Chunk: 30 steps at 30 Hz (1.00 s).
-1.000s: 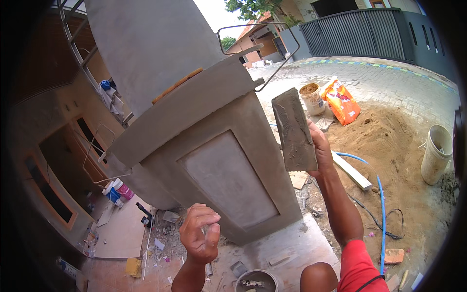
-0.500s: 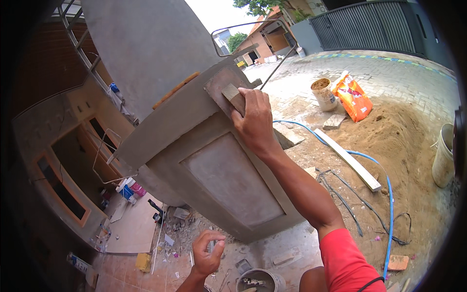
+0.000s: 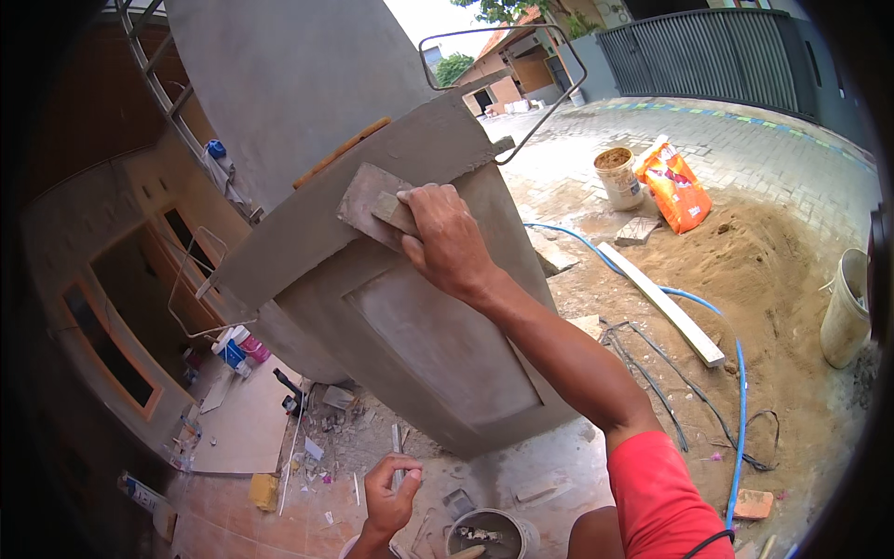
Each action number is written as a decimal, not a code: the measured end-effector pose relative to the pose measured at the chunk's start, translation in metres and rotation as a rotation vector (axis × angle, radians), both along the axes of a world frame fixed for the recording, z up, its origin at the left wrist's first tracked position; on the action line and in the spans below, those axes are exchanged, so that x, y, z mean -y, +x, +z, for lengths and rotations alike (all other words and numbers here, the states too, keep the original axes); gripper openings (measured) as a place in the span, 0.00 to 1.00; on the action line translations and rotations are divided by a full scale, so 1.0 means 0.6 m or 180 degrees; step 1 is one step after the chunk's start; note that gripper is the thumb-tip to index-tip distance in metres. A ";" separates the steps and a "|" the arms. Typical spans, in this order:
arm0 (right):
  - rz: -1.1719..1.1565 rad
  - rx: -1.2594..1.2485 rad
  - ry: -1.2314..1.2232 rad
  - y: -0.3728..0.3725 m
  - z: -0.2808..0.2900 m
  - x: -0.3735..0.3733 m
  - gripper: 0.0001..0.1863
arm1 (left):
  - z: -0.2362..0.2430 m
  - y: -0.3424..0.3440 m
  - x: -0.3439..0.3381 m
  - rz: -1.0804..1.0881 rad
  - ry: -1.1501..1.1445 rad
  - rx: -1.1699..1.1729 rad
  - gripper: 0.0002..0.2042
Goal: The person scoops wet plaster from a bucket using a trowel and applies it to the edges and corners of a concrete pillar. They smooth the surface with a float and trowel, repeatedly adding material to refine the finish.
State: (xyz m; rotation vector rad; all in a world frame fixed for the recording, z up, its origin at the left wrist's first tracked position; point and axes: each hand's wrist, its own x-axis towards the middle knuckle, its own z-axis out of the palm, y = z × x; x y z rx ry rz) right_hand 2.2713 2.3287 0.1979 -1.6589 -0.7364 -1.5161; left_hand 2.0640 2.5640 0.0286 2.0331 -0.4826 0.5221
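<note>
My right hand (image 3: 445,238) is closed around the wooden handle (image 3: 396,214) of a plastering float. The float's flat, worn board (image 3: 365,200) lies against the damp grey plaster band (image 3: 312,219) along the top of a masonry pillar, near the band's lower edge. Below that band is the pillar's front, with a recessed panel (image 3: 442,349). Down by the pillar's foot, my left hand (image 3: 389,494) hangs in the air with loosely curled fingers and a gap between them and the thumb. I see nothing held in it.
A bucket of grey mortar (image 3: 486,538) stands below the pillar. A bent metal rod (image 3: 568,42) sticks out by the pillar's top, where a wooden stick (image 3: 340,152) rests. To the right are a sand heap (image 3: 754,242), a blue hose (image 3: 740,401) and a white beam (image 3: 661,303).
My right hand has slid the float left and slightly down along the plaster band, turning it a little. My left hand stays low, its fingers slightly nearer the thumb. The view has shifted slightly.
</note>
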 end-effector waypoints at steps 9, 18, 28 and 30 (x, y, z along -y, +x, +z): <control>-0.0208 -0.0225 0.1502 0.008 -0.002 0.091 0.24 | -0.039 -0.015 -0.014 -0.0050 0.0181 -0.0213 0.03; -0.0082 -0.0119 0.0180 -0.004 0.015 -0.045 0.22 | -0.076 -0.014 -0.006 -0.0121 0.0185 -0.0422 0.04; -0.0148 -0.0483 0.1566 0.004 0.040 0.086 0.22 | -0.097 -0.033 -0.034 -0.0246 0.0309 -0.0549 0.05; -0.0214 -0.0492 0.1427 0.015 0.046 0.070 0.22 | -0.100 -0.034 -0.038 -0.0248 0.0226 -0.0630 0.05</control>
